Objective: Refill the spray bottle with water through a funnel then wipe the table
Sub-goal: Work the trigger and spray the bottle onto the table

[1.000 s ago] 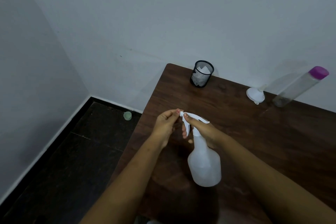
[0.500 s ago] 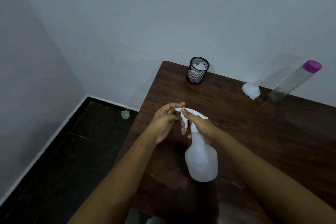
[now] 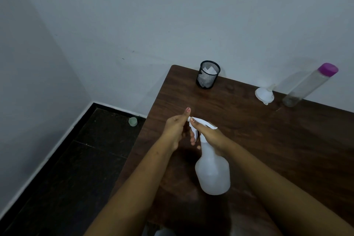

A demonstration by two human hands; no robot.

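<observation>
Left hand (image 3: pixel 176 130): against the frame half a second earlier, we find its thumb lifted and pointing up, where it had lain at the sprayer head (image 3: pixel 210 126). The fingers curl beside the head's tip, just left of frame centre. Whether they pinch it we cannot tell.
Right hand (image 3: pixel 209 135): position unchanged. It is wrapped round the head and neck, thumb along the top.
Spray bottle (image 3: pixel 212 172): upright on the table (image 3: pixel 277 149), lower centre of frame, head fitted. We see no water level through its cloudy wall.
Funnel (image 3: pixel 264 94): lying at the table's far edge, upper right, well apart from both hands.
Water bottle (image 3: pixel 308 84): purple cap on, far upper right, just beside the funnel.
Mesh cup (image 3: pixel 207 75): upper centre. It holds something white, possibly wiping paper, but we cannot confirm this.
Done: nothing we can certify.
Outstanding: in our judgement, unscrew the head, seat the funnel, pour, refit the head, wipe the table.
</observation>
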